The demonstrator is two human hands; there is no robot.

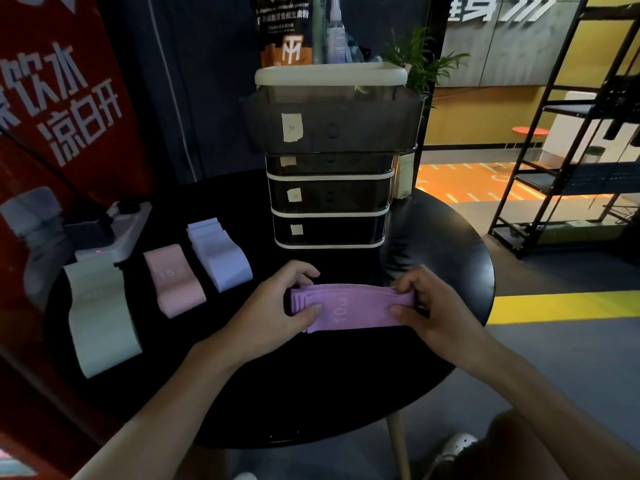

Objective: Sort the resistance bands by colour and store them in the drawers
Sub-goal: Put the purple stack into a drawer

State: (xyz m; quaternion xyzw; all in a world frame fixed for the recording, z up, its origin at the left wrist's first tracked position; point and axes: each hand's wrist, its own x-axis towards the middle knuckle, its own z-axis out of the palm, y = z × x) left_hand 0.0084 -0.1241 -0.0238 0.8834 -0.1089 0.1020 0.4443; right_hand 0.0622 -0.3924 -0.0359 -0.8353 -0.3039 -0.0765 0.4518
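Head | left grip (277, 308), right grip (431, 306) clasp purple bands (356, 304) | 3 other stacks (175, 282) | 4 drawers (329, 197)

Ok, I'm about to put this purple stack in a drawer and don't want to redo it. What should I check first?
1. Grip: left hand and right hand each pinch an end of the purple stack: ok.
2. Stack squared: the layers at its left end are stepped: not ok.
3. Drawer open: the top drawer is pulled out: ok.
4. Label match: its tag reads 10, the band print reads 10: ok.
5. Room inside the drawer: hidden from this angle: cannot tell.
6. Other colours apart: green stack, pink stack and pale blue stack lie separately to the left: ok.
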